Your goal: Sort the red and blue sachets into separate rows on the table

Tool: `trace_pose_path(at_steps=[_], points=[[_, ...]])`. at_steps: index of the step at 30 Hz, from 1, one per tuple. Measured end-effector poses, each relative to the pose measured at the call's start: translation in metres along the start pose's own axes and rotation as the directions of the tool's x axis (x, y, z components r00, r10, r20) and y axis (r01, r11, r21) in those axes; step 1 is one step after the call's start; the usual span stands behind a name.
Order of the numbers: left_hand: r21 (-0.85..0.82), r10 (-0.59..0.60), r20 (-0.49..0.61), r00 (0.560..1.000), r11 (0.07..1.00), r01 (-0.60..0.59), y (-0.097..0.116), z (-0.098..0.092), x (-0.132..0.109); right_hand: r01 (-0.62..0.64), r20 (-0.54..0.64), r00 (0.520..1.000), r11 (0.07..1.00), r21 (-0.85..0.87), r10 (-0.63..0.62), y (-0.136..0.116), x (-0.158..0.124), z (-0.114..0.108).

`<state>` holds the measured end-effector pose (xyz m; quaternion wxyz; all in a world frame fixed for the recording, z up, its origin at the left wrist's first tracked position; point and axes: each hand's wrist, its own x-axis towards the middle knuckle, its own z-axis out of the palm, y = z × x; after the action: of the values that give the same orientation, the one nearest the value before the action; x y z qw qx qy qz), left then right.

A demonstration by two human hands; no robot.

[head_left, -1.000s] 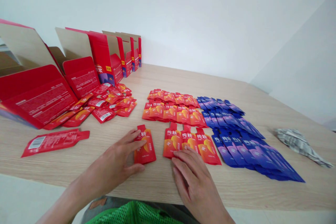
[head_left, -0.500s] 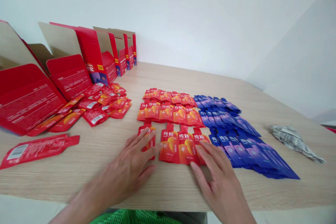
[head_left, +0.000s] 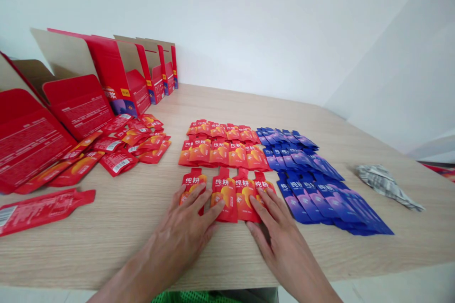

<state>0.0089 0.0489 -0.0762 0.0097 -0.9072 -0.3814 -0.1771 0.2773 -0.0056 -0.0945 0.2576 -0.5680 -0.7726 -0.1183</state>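
Red pouches with orange fruit prints lie in three rows at the middle of the table. My left hand (head_left: 185, 229) is spread, its fingers resting on the leftmost pouch (head_left: 192, 180) of the nearest row and reaching onto the pouch (head_left: 224, 196) beside it. Over the right end of that row, my right hand (head_left: 279, 232) lies with fingers apart, touching the pouch (head_left: 244, 194) third from the left and the rightmost pouch (head_left: 261, 182), partly hidden under it. Blue pouches (head_left: 330, 201) overlap in rows just to the right.
Open red boxes (head_left: 138, 92) stand along the left side, with loose red pouches (head_left: 119, 161) in front of them. One pouch (head_left: 42, 210) lies apart at the near left. A crumpled checked cloth (head_left: 386, 184) is on the right of the table (head_left: 401, 246).
The view has shifted slightly to the right. My left hand has settled further across the two left pouches, and my right hand has moved left over the right end of the row.
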Motion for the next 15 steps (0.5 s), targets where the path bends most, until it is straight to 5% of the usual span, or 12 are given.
trace_pose_path(at_steps=[15], points=[[-0.004, -0.017, 0.015, 1.000, 1.000, 0.018, 0.007, -0.005, 0.008, 0.054, 0.068, 0.996, 0.998, 0.024, -0.056, 0.019, 0.000, 0.000]])
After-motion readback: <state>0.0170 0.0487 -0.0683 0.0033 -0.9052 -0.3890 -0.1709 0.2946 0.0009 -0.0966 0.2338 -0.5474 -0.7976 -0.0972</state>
